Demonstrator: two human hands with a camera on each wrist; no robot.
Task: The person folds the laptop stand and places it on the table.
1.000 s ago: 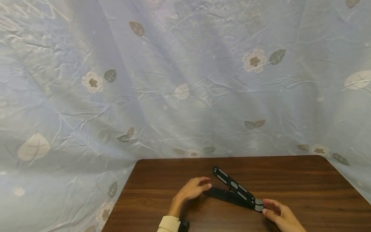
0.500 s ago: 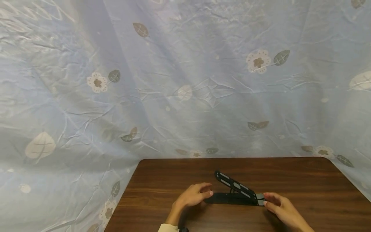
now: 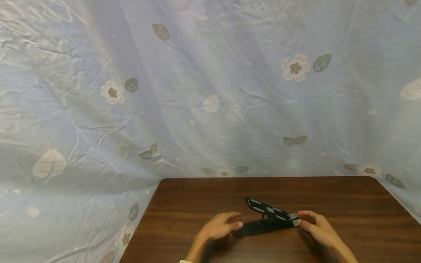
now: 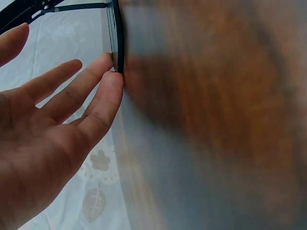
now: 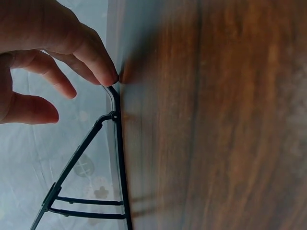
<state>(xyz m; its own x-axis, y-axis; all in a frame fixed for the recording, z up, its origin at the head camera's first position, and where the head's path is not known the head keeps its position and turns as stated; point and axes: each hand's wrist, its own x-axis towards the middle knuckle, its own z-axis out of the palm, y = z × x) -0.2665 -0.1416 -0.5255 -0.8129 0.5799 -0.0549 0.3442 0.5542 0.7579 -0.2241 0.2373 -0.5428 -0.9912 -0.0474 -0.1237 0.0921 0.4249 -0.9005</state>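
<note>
A black folding laptop stand (image 3: 254,228) with grey pads lies on the brown table, its upper arm (image 3: 268,210) raised at a slant on thin struts (image 5: 88,201). At the left end of its base, the fingertips of my left hand (image 3: 218,227) touch the edge, while the thumb stays apart in the left wrist view. My right hand (image 3: 318,228) has its fingertips right at the stand's grey hinged end (image 3: 294,218); its thumb (image 5: 33,111) hangs free of the stand in the right wrist view. Fingers on both hands are loosely bent, not wrapped round it.
The wood-grain table (image 3: 348,204) has rounded far corners. Behind it and along the left side hangs a pale blue cloth (image 3: 184,120) printed with leaves and flowers, close to the table's far edge.
The stand has turned on the table: its left end has come nearer to me, its right end has gone farther away. Both hands have moved along with its ends.
</note>
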